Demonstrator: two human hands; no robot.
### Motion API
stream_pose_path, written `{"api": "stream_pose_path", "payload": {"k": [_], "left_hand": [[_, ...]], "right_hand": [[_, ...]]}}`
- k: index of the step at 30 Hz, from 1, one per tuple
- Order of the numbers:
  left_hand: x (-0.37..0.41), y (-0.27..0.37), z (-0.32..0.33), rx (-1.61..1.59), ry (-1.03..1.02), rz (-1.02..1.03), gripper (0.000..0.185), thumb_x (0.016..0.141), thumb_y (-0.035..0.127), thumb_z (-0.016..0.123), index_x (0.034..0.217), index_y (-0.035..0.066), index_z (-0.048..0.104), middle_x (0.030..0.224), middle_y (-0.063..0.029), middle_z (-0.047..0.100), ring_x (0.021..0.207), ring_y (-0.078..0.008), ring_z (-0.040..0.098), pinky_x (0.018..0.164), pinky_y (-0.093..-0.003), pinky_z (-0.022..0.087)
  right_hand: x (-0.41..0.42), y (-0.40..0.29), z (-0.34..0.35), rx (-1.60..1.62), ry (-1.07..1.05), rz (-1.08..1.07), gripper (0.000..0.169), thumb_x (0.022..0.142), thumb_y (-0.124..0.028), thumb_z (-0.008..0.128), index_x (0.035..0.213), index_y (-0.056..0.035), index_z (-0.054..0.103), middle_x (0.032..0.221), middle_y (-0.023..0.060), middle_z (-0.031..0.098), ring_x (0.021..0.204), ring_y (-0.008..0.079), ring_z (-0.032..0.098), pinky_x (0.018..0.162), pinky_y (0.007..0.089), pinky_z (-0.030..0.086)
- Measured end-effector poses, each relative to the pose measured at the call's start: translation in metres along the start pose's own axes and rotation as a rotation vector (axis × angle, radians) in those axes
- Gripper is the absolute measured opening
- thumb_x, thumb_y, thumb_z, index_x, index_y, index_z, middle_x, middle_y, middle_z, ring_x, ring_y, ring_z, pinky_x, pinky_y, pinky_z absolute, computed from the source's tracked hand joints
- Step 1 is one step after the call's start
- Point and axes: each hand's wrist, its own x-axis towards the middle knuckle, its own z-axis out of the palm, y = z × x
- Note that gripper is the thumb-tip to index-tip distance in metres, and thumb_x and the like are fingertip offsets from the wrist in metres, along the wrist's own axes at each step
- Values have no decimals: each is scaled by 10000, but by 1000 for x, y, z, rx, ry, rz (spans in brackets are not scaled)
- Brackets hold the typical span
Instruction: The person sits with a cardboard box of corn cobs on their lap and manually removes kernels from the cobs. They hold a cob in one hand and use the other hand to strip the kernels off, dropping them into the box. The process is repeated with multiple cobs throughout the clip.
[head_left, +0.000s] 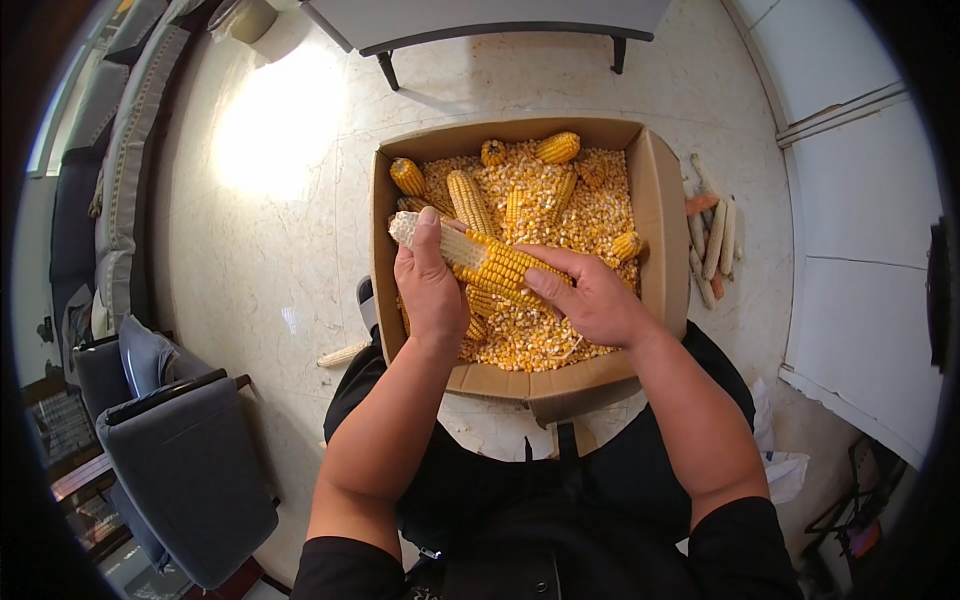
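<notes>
Both my hands hold one partly shelled ear of corn (499, 262) above a cardboard box (664, 225). My left hand (431, 285) grips its bare, whitish end, with the thumb lying over the cob. Around the kernel-covered end, my right hand (596, 296) is closed, its thumb and forefinger on the yellow rows. Loose corn kernels (525, 356) fill the box below. Several more ears lie on them, among them a pale yellow ear (469, 201) and a deep yellow ear (559, 148) by the far wall.
A pile of bare corncobs (716, 240) lies on the tiled floor (300, 247) right of the box. Another bare cob (343, 354) is by my left leg. A table (510, 19) stands beyond the box, a grey armchair (187, 480) at left, white cabinets (862, 202) at right.
</notes>
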Motion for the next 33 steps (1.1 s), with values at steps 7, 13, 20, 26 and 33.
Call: {"api": "stream_pose_path", "payload": {"k": [7, 13, 20, 26, 33], "left_hand": [[-6, 3, 4, 84, -6, -14, 272, 1022, 326, 643, 984, 59, 614, 888, -44, 673, 793, -102, 613, 776, -281, 494], [0, -1, 2, 74, 23, 46, 409, 1030, 412, 598, 982, 7, 623, 870, -81, 641, 790, -162, 646, 742, -317, 560], [-2, 0, 1, 128, -4, 37, 420, 1029, 418, 601, 964, 3, 628, 867, -80, 651, 767, -153, 646, 727, -310, 560], [-1, -4, 0, 128, 17, 78, 426, 1023, 428, 606, 956, 8, 631, 850, -78, 653, 757, -150, 645, 716, -302, 554], [-6, 5, 5, 172, -17, 83, 420, 1027, 429, 598, 958, 16, 626, 868, -80, 651, 772, -157, 642, 729, -311, 549]], "right_hand": [[-2, -8, 1, -88, 15, 105, 607, 989, -409, 661, 1409, 18, 566, 1300, 197, 669, 1183, 215, 630, 1031, 335, 474], [-1, 2, 0, -44, -19, -10, 647, 979, -441, 672, 1402, 35, 562, 1298, 214, 665, 1217, 246, 627, 1052, 347, 465], [1, 3, 0, -52, 41, 55, 653, 986, -486, 660, 1377, 31, 587, 1267, 197, 686, 1160, 226, 648, 1019, 342, 484], [1, 9, -1, 38, 1, 42, 603, 1011, -465, 632, 1367, 21, 601, 1231, 171, 704, 1112, 183, 649, 977, 324, 498], [-1, 8, -8, 151, -67, 159, 529, 1020, -376, 631, 1376, 14, 598, 1214, 164, 708, 1091, 171, 647, 978, 315, 494]]}}
